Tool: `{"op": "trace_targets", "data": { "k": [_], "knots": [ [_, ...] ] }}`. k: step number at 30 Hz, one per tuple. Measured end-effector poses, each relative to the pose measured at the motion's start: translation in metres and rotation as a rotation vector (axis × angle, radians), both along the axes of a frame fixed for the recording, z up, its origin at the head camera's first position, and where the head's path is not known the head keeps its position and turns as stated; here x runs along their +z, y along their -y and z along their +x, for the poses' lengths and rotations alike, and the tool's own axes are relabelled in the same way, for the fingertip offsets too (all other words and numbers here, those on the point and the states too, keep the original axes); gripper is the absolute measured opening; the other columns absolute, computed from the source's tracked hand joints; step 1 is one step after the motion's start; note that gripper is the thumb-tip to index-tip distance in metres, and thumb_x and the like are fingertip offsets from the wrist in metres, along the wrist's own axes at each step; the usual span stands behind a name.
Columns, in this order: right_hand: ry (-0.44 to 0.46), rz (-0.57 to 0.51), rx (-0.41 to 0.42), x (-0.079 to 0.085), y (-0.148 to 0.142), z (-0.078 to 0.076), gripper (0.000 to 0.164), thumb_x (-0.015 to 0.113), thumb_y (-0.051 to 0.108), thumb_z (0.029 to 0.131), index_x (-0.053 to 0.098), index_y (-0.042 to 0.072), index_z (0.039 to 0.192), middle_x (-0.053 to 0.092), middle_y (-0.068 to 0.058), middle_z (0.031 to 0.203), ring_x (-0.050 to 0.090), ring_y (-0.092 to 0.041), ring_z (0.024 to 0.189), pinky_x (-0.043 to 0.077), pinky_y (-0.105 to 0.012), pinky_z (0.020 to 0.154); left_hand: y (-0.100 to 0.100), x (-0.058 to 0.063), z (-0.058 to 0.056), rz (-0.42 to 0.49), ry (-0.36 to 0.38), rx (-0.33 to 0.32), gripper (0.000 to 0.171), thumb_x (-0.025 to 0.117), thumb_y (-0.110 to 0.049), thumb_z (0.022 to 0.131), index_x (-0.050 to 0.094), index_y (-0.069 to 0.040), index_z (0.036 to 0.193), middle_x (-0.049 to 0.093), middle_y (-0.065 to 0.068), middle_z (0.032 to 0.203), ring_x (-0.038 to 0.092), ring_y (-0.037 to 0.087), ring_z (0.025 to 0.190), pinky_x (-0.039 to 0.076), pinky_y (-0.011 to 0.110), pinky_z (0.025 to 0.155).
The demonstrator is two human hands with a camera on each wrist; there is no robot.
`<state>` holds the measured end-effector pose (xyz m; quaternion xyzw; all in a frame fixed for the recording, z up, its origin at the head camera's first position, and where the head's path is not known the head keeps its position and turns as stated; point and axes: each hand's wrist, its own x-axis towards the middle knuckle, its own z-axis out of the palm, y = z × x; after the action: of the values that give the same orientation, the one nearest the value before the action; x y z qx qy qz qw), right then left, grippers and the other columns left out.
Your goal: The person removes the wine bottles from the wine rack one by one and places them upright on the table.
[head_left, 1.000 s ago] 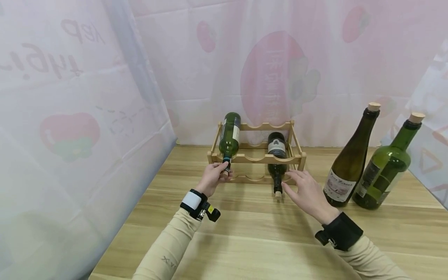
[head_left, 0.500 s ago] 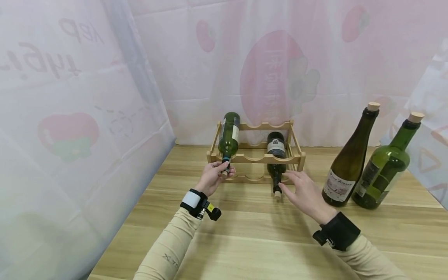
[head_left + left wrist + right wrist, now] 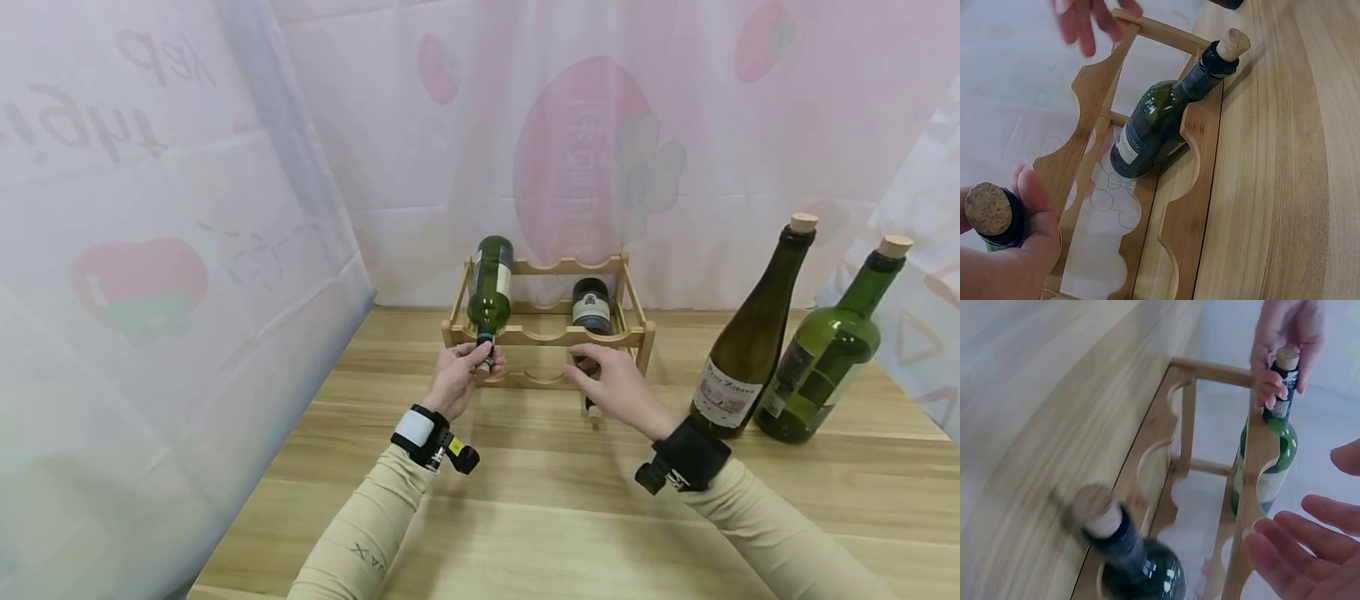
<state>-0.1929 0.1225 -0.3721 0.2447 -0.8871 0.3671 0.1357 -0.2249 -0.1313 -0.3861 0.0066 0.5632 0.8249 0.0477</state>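
A green wine bottle (image 3: 491, 287) lies in the left slot of the top tier of a wooden wine rack (image 3: 540, 337), its corked neck toward me. My left hand (image 3: 452, 379) grips that neck between thumb and fingers; the cork (image 3: 988, 209) shows in the left wrist view. On the lower tier, at the right, lies a dark wine bottle (image 3: 591, 310) with a white label. My right hand (image 3: 618, 387) hovers over its neck and hides part of it. In the right wrist view the fingers (image 3: 1316, 534) are spread by the upper rail, holding nothing.
Two corked bottles stand upright at the right of the wooden table (image 3: 510, 517): a dark one with a pale label (image 3: 727, 396) and a green one (image 3: 821, 375). A printed curtain (image 3: 450, 142) hangs behind the rack and along the left side.
My right hand has moved left and slightly up, from beside the lower bottle's neck to in front of it. The left hand keeps its hold on the upper bottle's neck.
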Motion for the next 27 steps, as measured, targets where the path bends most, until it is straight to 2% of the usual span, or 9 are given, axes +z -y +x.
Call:
{"op": "trace_targets", "data": {
  "k": [2,5,9,11,15,21,27],
  "knots": [
    [0.036,-0.044,0.021,0.004,0.006,-0.005,0.032,0.063,0.022,0.094,0.064,0.004,0.122,0.071,-0.009,0.092,0.065,-0.015,0.077,0.052,-0.026,0.068,0.0,0.0,0.001,0.005,-0.004,0.005,0.03,0.055,-0.009,0.098,0.054,0.015,0.116,0.068,0.01,0.084,0.068,0.017,0.081,0.059,0.023,0.073],
    [0.115,-0.126,0.057,0.006,0.015,-0.014,0.035,0.06,0.025,0.096,0.063,0.004,0.124,0.07,-0.012,0.102,0.066,-0.02,0.086,0.053,-0.029,0.073,0.0,0.001,0.004,0.006,-0.015,0.003,0.027,0.054,-0.009,0.099,0.056,0.014,0.114,0.067,0.01,0.084,0.068,0.017,0.08,0.059,0.023,0.073],
    [0.325,-0.304,0.118,0.01,0.029,-0.028,0.041,0.057,0.027,0.098,0.057,0.001,0.13,0.065,-0.021,0.119,0.066,-0.03,0.101,0.057,-0.041,0.085,0.0,0.003,0.005,0.002,-0.019,0.015,0.031,0.055,-0.008,0.098,0.053,0.016,0.117,0.067,0.011,0.085,0.068,0.016,0.078,0.059,0.024,0.074],
    [0.434,-0.398,0.134,0.012,0.035,-0.034,0.043,0.055,0.026,0.099,0.053,-0.001,0.133,0.062,-0.024,0.123,0.065,-0.033,0.105,0.056,-0.045,0.09,-0.001,0.005,0.005,0.002,-0.017,0.021,0.034,0.055,-0.008,0.098,0.051,0.018,0.12,0.067,0.012,0.088,0.068,0.015,0.077,0.059,0.024,0.075],
    [0.603,-0.566,0.136,0.017,0.047,-0.044,0.046,0.053,0.026,0.1,0.048,-0.002,0.135,0.056,-0.026,0.131,0.06,-0.038,0.116,0.051,-0.046,0.1,-0.003,0.006,0.008,0.009,-0.012,0.024,0.035,0.056,-0.007,0.097,0.05,0.018,0.121,0.067,0.012,0.088,0.069,0.014,0.076,0.059,0.023,0.073],
    [0.71,-0.749,0.126,0.023,0.06,-0.055,0.044,0.047,0.02,0.103,0.045,-0.009,0.135,0.05,-0.027,0.138,0.052,-0.039,0.127,0.048,-0.042,0.105,-0.004,0.008,0.013,-0.013,-0.027,0.035,0.026,0.055,-0.007,0.098,0.056,0.014,0.114,0.069,0.007,0.082,0.069,0.015,0.076,0.059,0.022,0.07],
    [0.794,-0.848,0.167,0.024,0.066,-0.061,0.051,0.044,0.019,0.103,0.032,-0.008,0.145,0.039,-0.027,0.148,0.045,-0.039,0.133,0.047,-0.037,0.108,-0.004,0.012,0.018,-0.023,-0.051,0.021,0.028,0.056,-0.008,0.097,0.056,0.015,0.114,0.069,0.01,0.083,0.069,0.014,0.076,0.059,0.025,0.073]
  ]
}}
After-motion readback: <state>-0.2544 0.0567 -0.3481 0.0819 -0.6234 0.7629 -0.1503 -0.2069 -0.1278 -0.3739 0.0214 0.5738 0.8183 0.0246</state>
